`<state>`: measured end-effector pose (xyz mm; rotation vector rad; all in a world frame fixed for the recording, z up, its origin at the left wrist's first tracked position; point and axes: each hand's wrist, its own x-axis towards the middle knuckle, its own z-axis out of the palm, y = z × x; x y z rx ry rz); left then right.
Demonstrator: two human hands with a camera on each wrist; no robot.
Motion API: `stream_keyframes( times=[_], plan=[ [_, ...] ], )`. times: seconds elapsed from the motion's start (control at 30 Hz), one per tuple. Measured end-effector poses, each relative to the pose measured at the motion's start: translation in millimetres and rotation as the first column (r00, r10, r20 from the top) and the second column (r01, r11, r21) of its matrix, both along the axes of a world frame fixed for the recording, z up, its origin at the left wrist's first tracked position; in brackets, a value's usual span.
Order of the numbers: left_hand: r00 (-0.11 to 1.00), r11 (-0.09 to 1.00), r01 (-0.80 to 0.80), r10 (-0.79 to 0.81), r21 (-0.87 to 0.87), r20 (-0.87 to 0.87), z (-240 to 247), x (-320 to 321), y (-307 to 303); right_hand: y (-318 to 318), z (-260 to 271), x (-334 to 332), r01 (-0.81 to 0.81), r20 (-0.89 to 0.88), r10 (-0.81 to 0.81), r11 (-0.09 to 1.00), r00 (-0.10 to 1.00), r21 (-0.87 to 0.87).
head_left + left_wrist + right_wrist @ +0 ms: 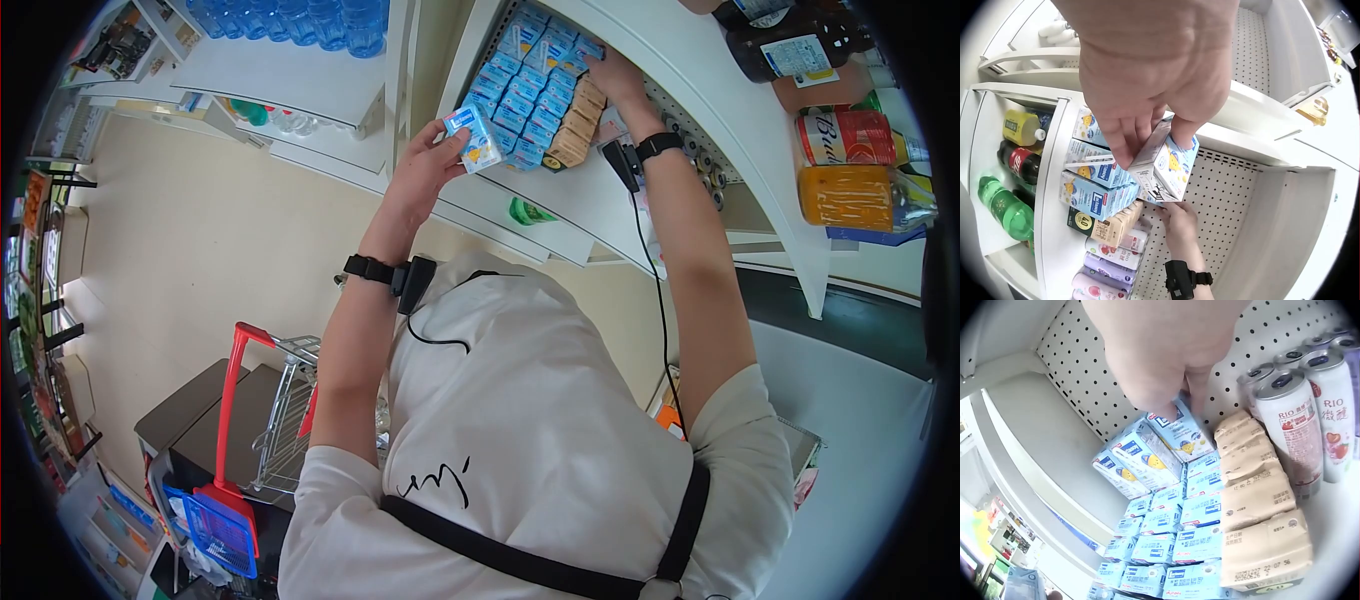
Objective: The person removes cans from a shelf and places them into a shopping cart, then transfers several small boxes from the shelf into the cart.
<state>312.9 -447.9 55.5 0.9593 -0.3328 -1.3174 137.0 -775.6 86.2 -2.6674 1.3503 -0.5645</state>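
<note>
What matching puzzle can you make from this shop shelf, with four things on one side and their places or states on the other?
Things:
1. left hand
2. right hand
3. tan cartons
4. RIO cans

Places or states:
A. standing upright, silver lids
B. holds one blue carton off the shelf
C. between the blue ones and the cans
D. fingertips on top of the stacked blue cartons

Pairs: 1-B, 2-D, 3-C, 4-A.

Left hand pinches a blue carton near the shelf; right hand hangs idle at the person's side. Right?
Not quite. The left hand does pinch the blue carton near the shelf, but the right hand is not idle at the side. The head view shows it reaching up into the shelf, where it holds a stacked carton.
</note>
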Motion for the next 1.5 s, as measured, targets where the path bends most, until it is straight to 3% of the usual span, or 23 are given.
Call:
stream_keyframes(
  times=[0.17,0.97,1.1,1.2,1.37,1.5],
  plan=[
    [0.999,0.999,0.031,-0.031,0.018,-0.010,2,1,-1,16,8,1,0.015,0.044,-0.016,1.000,0.999,0.014],
    [1.000,1.000,0.014,-0.014,0.025,0.000,0,-1,-8,-4,2,-5,-0.265,0.110,0.279,0.956,0.954,-0.125],
    [1.000,0.999,0.022,-0.022,0.023,0.005,-1,0,-9,-20,-21,-10,-0.218,0.034,0.220,0.974,0.975,-0.063],
    [1.000,0.999,0.024,-0.024,0.024,-0.002,0,-1,-10,-25,-33,-15,-0.091,0.019,0.100,0.957,0.995,-0.275],
    [1.000,0.999,0.022,-0.022,0.043,0.003,-2,0,-13,-39,-49,-15,-0.086,-0.004,0.089,0.956,0.996,-0.281],
    [0.999,0.999,0.032,-0.032,0.035,-0.004,-2,-1,-15,-30,-51,-16,-0.028,0.074,0.047,0.972,0.996,-0.232]
  ],
)
